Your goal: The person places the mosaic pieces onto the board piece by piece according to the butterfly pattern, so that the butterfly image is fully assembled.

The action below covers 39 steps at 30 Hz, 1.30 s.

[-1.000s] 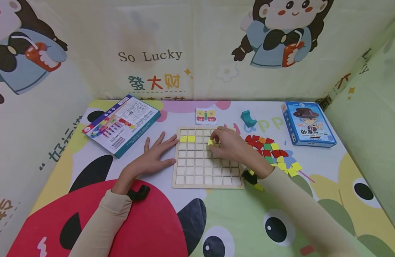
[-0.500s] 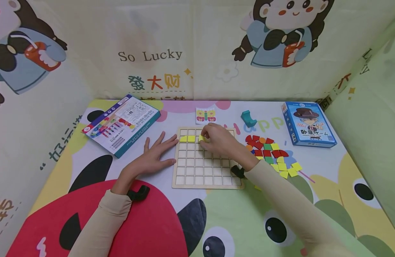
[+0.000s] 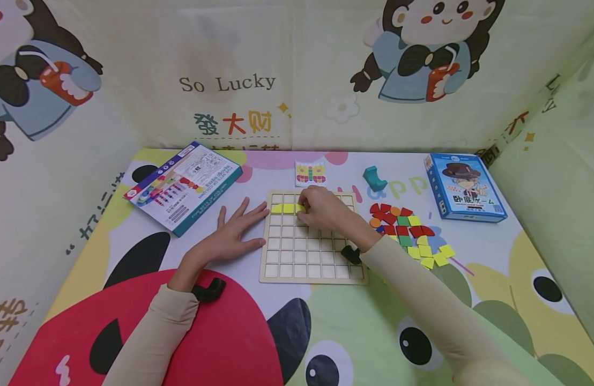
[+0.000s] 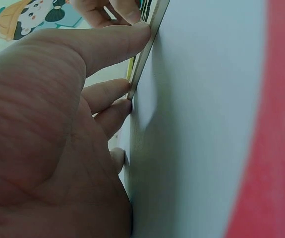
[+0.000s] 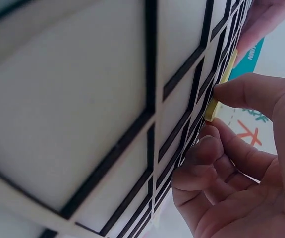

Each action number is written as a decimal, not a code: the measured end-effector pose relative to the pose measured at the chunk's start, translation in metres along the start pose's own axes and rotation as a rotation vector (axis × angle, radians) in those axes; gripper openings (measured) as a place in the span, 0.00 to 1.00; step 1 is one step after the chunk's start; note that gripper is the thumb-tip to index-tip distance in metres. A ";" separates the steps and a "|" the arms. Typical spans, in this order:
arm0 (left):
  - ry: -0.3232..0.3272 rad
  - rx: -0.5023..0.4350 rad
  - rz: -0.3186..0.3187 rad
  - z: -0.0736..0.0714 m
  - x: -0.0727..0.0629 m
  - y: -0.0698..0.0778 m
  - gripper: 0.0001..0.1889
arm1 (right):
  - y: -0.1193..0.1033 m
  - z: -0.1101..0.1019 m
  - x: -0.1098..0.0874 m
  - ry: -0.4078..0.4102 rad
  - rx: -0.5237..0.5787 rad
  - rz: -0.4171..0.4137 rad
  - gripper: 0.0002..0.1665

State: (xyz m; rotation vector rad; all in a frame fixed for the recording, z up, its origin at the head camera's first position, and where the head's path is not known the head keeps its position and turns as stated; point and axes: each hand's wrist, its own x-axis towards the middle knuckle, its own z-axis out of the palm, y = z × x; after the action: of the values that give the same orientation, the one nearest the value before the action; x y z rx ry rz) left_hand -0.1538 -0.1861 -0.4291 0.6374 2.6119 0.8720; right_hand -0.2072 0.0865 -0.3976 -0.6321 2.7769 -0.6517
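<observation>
A light wooden grid board (image 3: 299,256) lies in the middle of the table. My left hand (image 3: 229,236) is spread flat at its left side, thumb and fingertips touching the board's edge. Two yellow square tiles (image 3: 282,208) sit side by side in the second row from the top, at the left. Right beside them, my right hand (image 3: 329,212) pinches another yellow tile (image 5: 211,110) between thumb and fingers, down at the grid. That tile is mostly covered by the hand in the head view. The left wrist view shows the left thumb (image 4: 117,47) against the board's rim.
Right of the board lies a loose spread of red, green, orange and yellow pieces (image 3: 405,230). Behind the board are a butterfly picture card (image 3: 310,174) and a teal curved piece (image 3: 375,178). A flat box (image 3: 186,185) lies left, a blue box (image 3: 466,187) right.
My right hand has moved left across the board with the yellow tile, to the spot beside the two placed tiles. The left hand has stayed still.
</observation>
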 end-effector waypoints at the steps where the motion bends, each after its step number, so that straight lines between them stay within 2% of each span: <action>1: -0.001 0.003 -0.001 0.000 0.000 0.000 0.42 | 0.000 0.000 0.000 -0.003 0.005 0.002 0.16; 12: 0.010 0.008 -0.001 0.001 0.001 -0.001 0.42 | 0.001 -0.002 -0.002 -0.012 0.020 -0.010 0.19; 19: 0.015 -0.001 0.003 0.001 0.000 -0.001 0.42 | 0.011 -0.012 -0.016 0.025 0.043 -0.017 0.19; 29: 0.017 -0.005 0.006 0.001 0.000 0.000 0.42 | 0.042 -0.040 -0.052 0.083 0.019 -0.045 0.13; 35: 0.017 0.002 0.010 0.002 -0.001 0.000 0.42 | 0.065 -0.054 -0.073 0.094 -0.003 -0.026 0.12; 39: 0.017 0.011 0.010 0.002 0.000 0.000 0.42 | 0.086 -0.061 -0.084 0.093 -0.031 0.017 0.13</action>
State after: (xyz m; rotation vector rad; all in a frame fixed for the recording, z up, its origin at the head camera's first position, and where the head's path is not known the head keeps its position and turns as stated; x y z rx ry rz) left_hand -0.1524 -0.1852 -0.4303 0.6494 2.6326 0.8705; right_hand -0.1822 0.2171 -0.3753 -0.5990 2.8800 -0.6514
